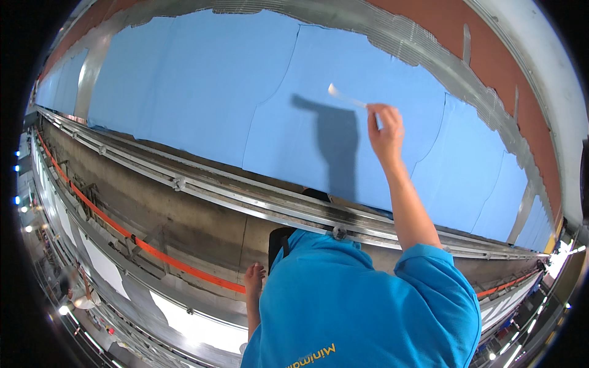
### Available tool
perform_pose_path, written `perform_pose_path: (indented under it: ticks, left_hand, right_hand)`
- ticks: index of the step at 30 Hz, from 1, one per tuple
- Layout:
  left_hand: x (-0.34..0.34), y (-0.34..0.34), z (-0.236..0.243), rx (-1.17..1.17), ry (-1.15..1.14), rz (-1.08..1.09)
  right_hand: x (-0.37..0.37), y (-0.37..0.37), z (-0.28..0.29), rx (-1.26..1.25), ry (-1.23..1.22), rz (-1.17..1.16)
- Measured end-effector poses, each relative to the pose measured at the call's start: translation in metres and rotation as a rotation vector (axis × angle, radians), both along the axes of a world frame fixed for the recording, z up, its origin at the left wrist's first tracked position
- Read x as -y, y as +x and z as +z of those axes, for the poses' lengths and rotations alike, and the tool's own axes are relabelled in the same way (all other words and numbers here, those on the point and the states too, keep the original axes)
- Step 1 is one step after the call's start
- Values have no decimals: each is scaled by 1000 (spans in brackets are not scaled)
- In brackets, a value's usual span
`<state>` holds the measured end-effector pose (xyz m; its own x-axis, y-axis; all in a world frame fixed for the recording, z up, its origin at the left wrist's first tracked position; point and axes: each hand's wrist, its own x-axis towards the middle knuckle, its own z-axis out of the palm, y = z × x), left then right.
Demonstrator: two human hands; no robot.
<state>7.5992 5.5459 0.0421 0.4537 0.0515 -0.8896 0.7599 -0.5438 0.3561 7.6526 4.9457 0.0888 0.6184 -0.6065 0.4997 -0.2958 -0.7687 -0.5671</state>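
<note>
My right hand point(386, 129) is raised above the blue cloth on the right of centre, its arm stretched forward. Between its thumb and fingers it pinches one end of a thin, pale, slightly curved strip point(348, 98); the free end points to the left. What the strip is made of I cannot make out. Beneath lies a light blue cut fabric piece point(288, 135), with the shadow of my hand and the strip falling on it. My left hand point(253, 277) hangs low beside my body, away from the cloth, fingers loosely apart and holding nothing visible.
More blue fabric panels point(178, 80) lie alongside, with dark outlines between them. A grey ribbed band point(392, 43) and a reddish-brown surface point(429, 21) run along the far side. A metal rail point(227, 199) edges the near side. Behind me stretches an orange bar point(184, 267).
</note>
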Motion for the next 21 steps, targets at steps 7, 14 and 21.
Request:
perform_pose_path:
  ticks: [7, 14, 21]
  left_hand:
    - [3, 1, 1, 7, 57, 7]
    - [21, 12, 12, 128, -70, 104]
    - [36, 1, 11, 81, 18, -36]
  right_hand:
    - [11, 82, -13, 80, -94, 162]
    - [7, 91, -20, 10, -62, 145]
    - [-25, 78, -37, -131, -137, 424]
